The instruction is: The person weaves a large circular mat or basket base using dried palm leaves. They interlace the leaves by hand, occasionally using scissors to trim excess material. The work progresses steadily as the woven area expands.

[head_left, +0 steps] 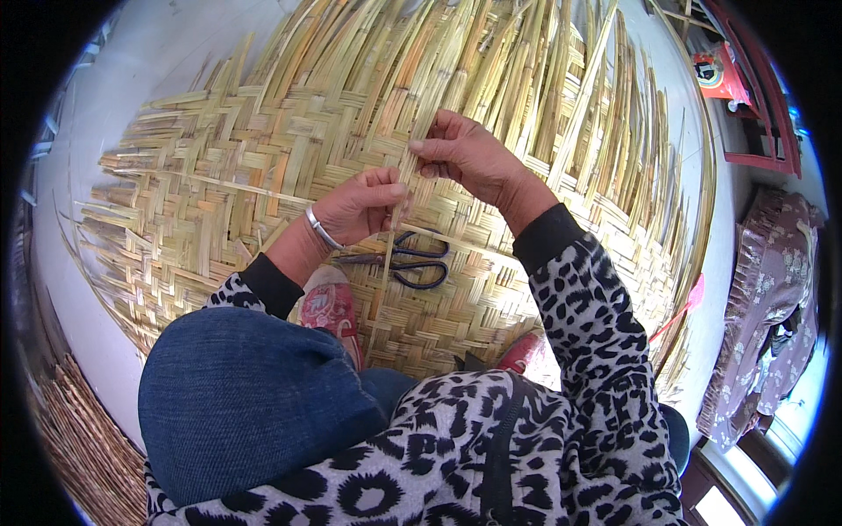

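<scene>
My left hand (360,207), with a silver bangle at its wrist, pinches a narrow split-reed strip (384,285). Higher up the same strip, the thumb and fingertips of my right hand (469,159) are closed on it. The strip stands out over a large woven mat (254,175) of pale yellow reeds, its lower end near my feet. On the mat, just below my hands, lie scissors (423,274) with dark looped handles. Part of their blades is hidden beside my left wrist and shoe.
Long unwoven reeds (491,70) fan out from the mat's far and right sides. My red shoes (330,307) rest on the weave. A bundle of brown stalks (88,447) lies at lower left. A patterned cloth (767,298) drapes at right, near a pink-handled stick (684,307).
</scene>
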### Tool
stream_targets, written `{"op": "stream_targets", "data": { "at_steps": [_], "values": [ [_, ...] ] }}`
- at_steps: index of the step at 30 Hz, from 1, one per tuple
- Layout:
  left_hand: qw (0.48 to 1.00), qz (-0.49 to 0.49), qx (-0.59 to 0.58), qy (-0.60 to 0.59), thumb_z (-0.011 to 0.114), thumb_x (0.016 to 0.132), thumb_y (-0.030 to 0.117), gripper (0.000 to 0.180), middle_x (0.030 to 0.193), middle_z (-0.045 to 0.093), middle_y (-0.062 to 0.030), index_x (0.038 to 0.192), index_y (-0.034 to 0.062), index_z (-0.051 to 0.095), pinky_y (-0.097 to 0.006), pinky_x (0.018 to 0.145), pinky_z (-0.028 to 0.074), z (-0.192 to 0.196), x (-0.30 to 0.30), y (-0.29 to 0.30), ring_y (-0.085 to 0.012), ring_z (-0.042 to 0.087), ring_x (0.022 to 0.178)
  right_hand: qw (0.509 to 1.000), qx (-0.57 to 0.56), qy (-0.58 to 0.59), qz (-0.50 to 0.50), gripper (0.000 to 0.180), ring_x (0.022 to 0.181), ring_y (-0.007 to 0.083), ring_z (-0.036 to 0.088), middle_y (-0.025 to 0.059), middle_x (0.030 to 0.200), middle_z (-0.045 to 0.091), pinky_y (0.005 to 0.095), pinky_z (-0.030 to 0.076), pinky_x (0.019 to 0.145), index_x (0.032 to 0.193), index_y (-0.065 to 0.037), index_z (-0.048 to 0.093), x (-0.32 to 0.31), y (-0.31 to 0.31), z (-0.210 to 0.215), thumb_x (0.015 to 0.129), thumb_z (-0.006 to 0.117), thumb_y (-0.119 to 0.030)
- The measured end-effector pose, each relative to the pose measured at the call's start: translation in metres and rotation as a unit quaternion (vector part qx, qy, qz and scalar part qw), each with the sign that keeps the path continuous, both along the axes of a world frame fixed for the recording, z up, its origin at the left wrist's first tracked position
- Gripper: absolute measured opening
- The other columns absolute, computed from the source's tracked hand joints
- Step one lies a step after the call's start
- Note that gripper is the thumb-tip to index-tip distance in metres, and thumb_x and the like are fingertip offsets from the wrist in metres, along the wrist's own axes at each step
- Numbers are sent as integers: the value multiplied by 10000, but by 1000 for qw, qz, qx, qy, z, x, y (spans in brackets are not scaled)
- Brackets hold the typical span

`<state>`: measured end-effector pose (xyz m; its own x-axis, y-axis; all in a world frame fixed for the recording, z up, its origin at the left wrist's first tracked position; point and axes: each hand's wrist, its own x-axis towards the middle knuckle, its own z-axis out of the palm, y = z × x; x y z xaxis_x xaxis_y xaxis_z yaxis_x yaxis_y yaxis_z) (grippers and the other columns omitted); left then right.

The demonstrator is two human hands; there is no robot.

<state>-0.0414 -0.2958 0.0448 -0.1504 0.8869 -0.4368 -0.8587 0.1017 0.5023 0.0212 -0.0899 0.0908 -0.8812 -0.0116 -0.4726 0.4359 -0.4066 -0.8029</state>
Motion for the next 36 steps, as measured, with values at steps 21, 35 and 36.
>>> {"op": "stream_targets", "data": {
  "at_steps": [21, 35, 36],
  "values": [
    [953, 80, -86, 278, 704, 904, 200, 137, 786, 627, 4, 934, 94, 622, -217, 601, 449, 33, -32, 19, -87, 575, 666, 963, 158, 195, -102, 96, 745, 93, 626, 24, 824, 651, 250, 540, 687, 974, -45, 612, -25, 17, 31, 914, 671, -91],
    [850, 311, -61, 420, 662, 926, 97, 252, 935, 675, -49, 1149, -12, 621, -222, 755, 510, 66, -10, 33, -88, 629, 827, 938, -156, 18, -310, 83, 766, 181, 663, 99, 870, 644, 272, 587, 664, 996, -2, 553, -26, -37, 40, 934, 581, -51],
    [845, 340, -1, 412, 651, 931, 83, 241, 948, 673, -50, 1154, -3, 621, -222, 776, 512, 65, -10, 32, -94, 635, 848, 937, -174, -5, -303, 102, 770, 184, 659, 103, 877, 635, 280, 588, 666, 1001, 2, 534, -28, -40, 40, 934, 585, -57]
  ]
}}
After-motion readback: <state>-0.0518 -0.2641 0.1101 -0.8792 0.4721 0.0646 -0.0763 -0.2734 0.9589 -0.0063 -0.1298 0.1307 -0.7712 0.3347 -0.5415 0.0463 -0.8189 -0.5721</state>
